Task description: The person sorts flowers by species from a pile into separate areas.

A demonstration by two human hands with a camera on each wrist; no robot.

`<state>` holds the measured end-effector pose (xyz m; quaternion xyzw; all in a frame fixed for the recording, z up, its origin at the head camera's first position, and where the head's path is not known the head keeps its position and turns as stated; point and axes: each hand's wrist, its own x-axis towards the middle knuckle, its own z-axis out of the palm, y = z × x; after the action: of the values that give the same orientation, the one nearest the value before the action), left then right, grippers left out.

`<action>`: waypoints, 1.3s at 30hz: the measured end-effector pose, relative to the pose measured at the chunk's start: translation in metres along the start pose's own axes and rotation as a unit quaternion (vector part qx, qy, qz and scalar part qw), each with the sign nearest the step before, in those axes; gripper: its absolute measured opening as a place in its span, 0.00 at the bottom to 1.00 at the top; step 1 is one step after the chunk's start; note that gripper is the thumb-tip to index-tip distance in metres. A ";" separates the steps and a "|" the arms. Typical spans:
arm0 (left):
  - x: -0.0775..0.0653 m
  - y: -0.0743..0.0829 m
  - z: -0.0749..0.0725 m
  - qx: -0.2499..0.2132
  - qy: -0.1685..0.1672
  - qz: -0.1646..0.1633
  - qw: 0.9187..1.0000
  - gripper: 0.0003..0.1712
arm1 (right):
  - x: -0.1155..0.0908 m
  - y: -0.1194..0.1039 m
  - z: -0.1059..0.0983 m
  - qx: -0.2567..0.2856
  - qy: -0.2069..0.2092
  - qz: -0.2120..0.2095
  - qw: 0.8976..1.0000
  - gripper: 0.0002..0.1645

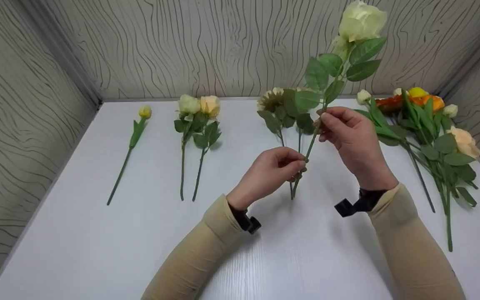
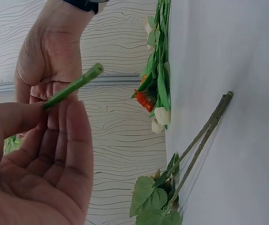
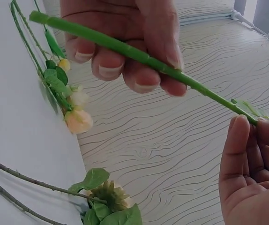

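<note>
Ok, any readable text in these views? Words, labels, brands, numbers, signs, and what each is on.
None readable in any view.
White rose held in both hands: no tag or print visible.
Wall panel: wood-grain lines only, no lettering.
White table: no markings visible.
Black wrist mounts: no lettering legible; too small to rule out fine print.

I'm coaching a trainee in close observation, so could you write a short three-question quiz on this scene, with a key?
1. Which hand grips the raised flower higher up?
2. True or false: a yellow tulip lies on the left side of the table.
3. Which lie nearest that tulip?
A) orange blooms
B) a pale bloom and a peach bloom
C) white tulips

Key: 1. The right hand. 2. True. 3. B.
</note>
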<state>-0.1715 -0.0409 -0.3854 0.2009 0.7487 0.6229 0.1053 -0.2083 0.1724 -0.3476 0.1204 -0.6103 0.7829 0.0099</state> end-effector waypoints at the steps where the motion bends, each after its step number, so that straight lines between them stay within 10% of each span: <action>1: 0.000 0.000 0.000 -0.004 -0.001 0.000 1.000 0.06 | 0.000 0.001 0.000 0.003 0.000 0.002 1.000 0.20; 21: 0.001 -0.002 0.003 0.029 -0.008 -0.005 1.000 0.03 | -0.001 0.006 0.006 -0.018 -0.017 0.002 1.000 0.21; 29: -0.001 -0.006 -0.002 -0.033 0.002 -0.017 0.999 0.04 | -0.002 0.014 0.014 -0.036 -0.006 -0.009 0.999 0.21; 39: -0.015 -0.004 -0.034 0.014 0.027 -0.033 0.999 0.06 | -0.004 0.024 0.018 -0.067 -0.055 0.010 0.996 0.21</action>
<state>-0.1725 -0.0785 -0.3842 0.1608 0.7658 0.6141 0.1027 -0.2055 0.1498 -0.3668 0.1561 -0.6622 0.7325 -0.0232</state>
